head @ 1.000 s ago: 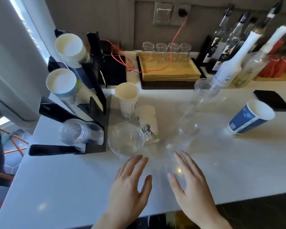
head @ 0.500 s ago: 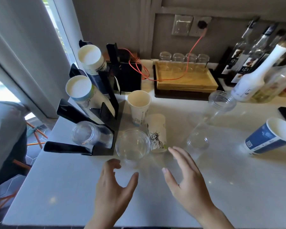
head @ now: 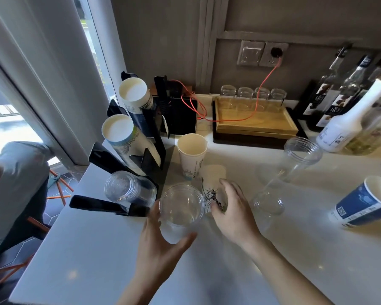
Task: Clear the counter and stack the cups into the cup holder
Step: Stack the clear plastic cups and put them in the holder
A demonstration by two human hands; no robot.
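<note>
Our left hand wraps clear plastic cup, thumb and fingers closed round its wall, cup upright on white counter beside black cup holder. Our right hand half-open over toppled Statue of Liberty paper cup; contact unclear. Syrup bottle label reads "183". Blue paper cup lies well right, QR code printed.

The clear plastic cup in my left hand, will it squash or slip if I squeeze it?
The clear plastic cup looks thin-walled and empty, so it is probably light and may flex under a firm squeeze. Its smooth sides could slip, though the left hand wraps it from both sides. Standing upright, it probably tips easily if knocked.
</note>
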